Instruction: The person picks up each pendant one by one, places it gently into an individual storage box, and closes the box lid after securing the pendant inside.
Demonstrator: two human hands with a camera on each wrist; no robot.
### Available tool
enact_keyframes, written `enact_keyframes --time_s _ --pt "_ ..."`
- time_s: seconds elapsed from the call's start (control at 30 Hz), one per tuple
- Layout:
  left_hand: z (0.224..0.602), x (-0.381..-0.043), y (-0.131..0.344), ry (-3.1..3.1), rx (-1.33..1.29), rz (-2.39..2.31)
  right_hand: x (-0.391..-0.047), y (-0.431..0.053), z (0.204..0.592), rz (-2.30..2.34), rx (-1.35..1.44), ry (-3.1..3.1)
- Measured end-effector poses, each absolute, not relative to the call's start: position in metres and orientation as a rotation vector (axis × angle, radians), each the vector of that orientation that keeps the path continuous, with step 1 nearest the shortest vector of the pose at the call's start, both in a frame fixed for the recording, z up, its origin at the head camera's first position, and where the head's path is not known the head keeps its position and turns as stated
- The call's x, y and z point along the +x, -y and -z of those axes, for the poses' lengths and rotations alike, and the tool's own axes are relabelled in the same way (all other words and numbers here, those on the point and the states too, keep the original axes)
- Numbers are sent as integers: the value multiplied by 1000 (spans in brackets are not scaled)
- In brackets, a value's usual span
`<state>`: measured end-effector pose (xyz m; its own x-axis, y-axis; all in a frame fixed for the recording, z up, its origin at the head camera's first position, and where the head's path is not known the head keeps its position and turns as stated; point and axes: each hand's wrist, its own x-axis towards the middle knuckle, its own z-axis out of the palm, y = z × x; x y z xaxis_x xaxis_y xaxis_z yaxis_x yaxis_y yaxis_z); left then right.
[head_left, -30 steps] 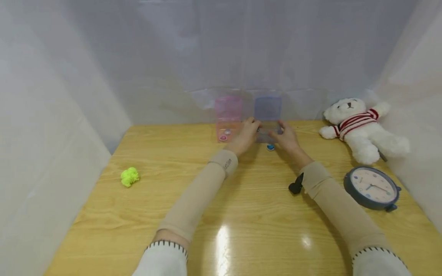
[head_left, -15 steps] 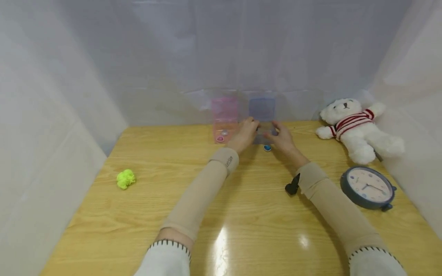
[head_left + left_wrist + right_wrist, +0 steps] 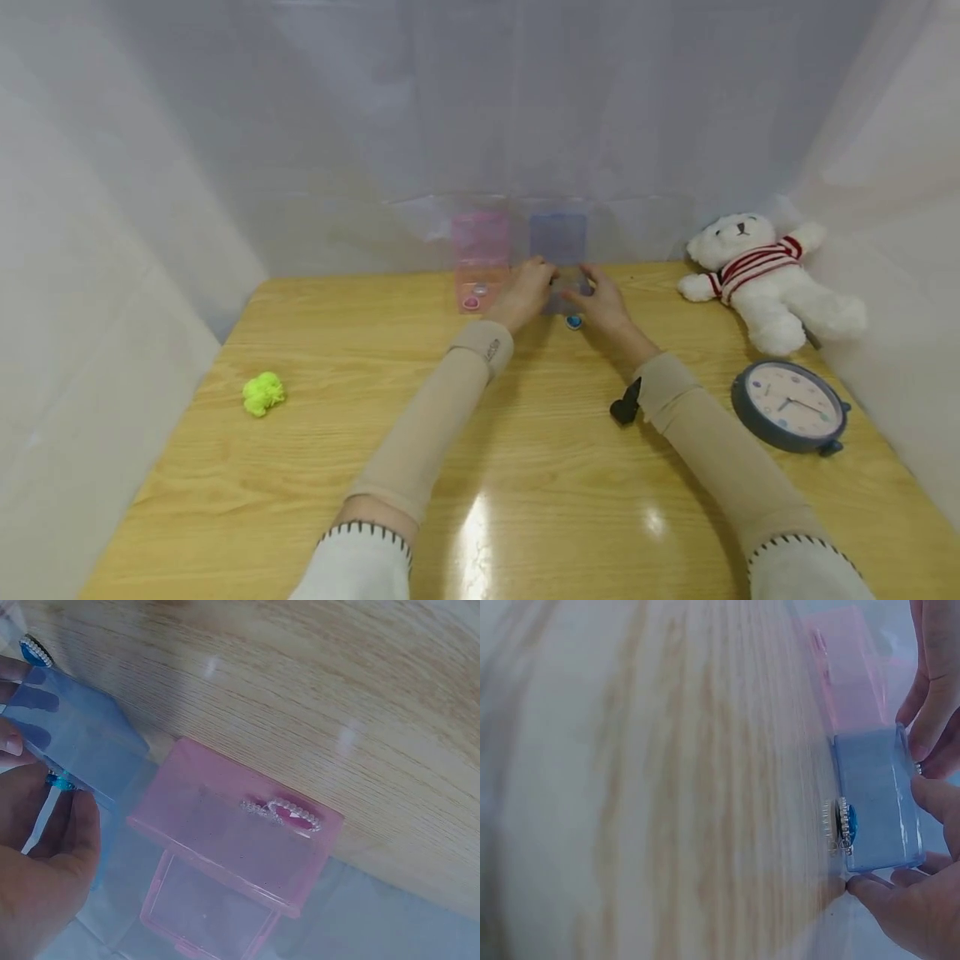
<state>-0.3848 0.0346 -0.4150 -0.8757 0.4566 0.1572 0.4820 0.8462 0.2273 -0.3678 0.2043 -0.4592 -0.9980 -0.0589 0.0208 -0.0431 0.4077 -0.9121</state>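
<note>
Two clear plastic boxes with raised lids stand at the table's back edge, a pink box (image 3: 480, 287) and a blue box (image 3: 877, 799). My left hand (image 3: 45, 847) pinches a small teal jewelled piece (image 3: 60, 781) between thumb and fingers at the blue box's open side. Around the blue box's right side, my right hand (image 3: 919, 892) grips it with thumb and fingers. An oval blue gem ornament with a beaded rim (image 3: 847, 825) lies on the table against the box's front. Inside the pink box are a pink oval ornament (image 3: 295, 814) and a sparkly clear one.
On the right, a white teddy bear (image 3: 772, 275) in a striped top lies behind a round dark-rimmed clock (image 3: 791, 406). A fluffy yellow-green clump (image 3: 263, 393) is on the left. A small black object (image 3: 625, 403) hangs by the right sleeve. Pale sheeting (image 3: 337, 125) rises behind the table.
The head view has shifted, so the whole scene sits further left in it. Both hands stay at the blue box, with only slight finger movement.
</note>
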Motion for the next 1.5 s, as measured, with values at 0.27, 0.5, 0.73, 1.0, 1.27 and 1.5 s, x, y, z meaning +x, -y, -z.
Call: enact_keyframes --time_s 0.27,0.5,0.73,1.0,1.27,1.5 --pt "408 -382 -30 2965 -724 402 -367 -203 457 1682 -84 -2612" --pt "405 -380 -24 2840 -764 532 -369 -207 457 1683 -65 -2590" --pt "397 -372 -26 2768 -780 572 -367 -211 456 1750 -6 -2500" --pt "405 -360 -36 2770 -929 467 -369 -213 451 1709 4 -2540" --pt "426 -349 -50 2844 -989 330 -370 -211 450 1684 -23 -2560" --pt "440 -342 -57 2981 -922 260 -371 -211 451 1642 -83 -2595"
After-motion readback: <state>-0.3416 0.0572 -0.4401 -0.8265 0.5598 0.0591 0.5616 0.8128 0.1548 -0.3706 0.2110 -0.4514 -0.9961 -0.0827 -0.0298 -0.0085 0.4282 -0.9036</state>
